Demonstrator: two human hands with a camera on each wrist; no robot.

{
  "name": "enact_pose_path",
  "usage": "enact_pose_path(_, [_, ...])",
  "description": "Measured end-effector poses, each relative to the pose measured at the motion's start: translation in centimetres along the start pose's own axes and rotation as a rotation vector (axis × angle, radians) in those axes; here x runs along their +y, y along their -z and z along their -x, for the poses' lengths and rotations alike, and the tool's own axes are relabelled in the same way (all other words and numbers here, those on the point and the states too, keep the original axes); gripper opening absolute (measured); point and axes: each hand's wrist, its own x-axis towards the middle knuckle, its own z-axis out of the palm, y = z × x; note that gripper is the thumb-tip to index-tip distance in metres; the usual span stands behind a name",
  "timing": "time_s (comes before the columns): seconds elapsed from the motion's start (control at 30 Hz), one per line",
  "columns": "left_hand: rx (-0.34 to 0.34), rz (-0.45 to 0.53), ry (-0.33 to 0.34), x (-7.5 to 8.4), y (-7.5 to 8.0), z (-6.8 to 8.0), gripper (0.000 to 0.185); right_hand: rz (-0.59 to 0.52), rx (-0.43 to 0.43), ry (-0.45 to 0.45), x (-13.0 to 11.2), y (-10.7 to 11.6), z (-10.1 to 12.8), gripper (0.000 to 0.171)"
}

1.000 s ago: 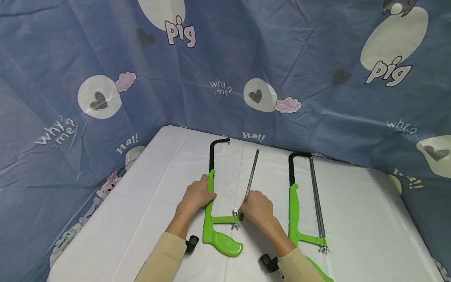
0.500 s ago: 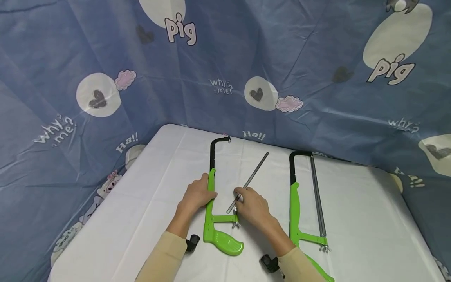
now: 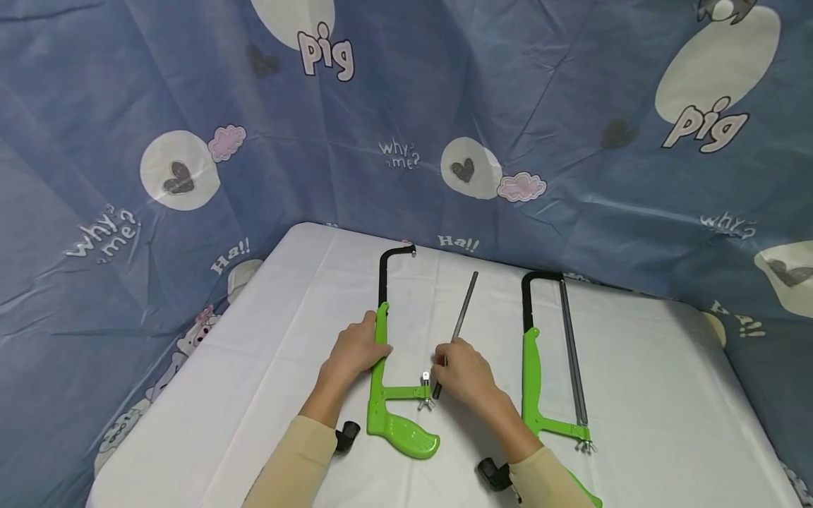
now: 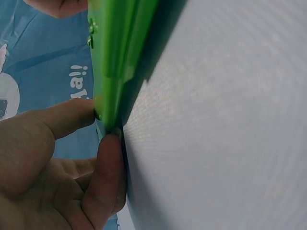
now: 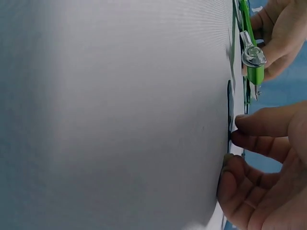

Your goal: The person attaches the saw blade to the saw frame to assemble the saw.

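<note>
On the white-covered table, a green-and-black hacksaw frame [image 3: 377, 384] lies with no blade across its opening. My left hand [image 3: 352, 349] grips its green upper bar between thumb and fingers; the left wrist view shows the fingers at the green bar [image 4: 111, 91] close to the cloth. To the right of that frame, my right hand [image 3: 466, 370] pinches a loose grey saw blade [image 3: 466, 303] near its lower end. The blade [image 5: 229, 105] appears edge-on, low over the cloth, in the right wrist view. A silver wing nut [image 3: 426, 405] sits on the frame's lower arm, beside the blade's lower end.
A second green hacksaw [image 3: 531, 374], with its blade [image 3: 573, 353] fitted, lies to the right, its handle partly behind the right sleeve [image 3: 549, 483]. A blue printed curtain [image 3: 406, 106] hangs behind the white table [image 3: 660, 381].
The right hand swung the blade's lower end left over the frame's lower arm, then back right and more upright. The left hand and frame stay put.
</note>
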Motion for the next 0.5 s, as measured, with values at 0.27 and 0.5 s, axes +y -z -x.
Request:
enact_pose_path(0.27, [-0.01,-0.003,0.004,-0.03,-0.05,-0.04,0.055,0.044,0.008,-0.001,0.29,0.41,0.53,0.018])
enact_pose_path(0.5, [-0.005,-0.008,0.007,0.03,0.15,0.05,0.057,0.009,-0.032,0.044,0.28,0.64,0.86,0.016])
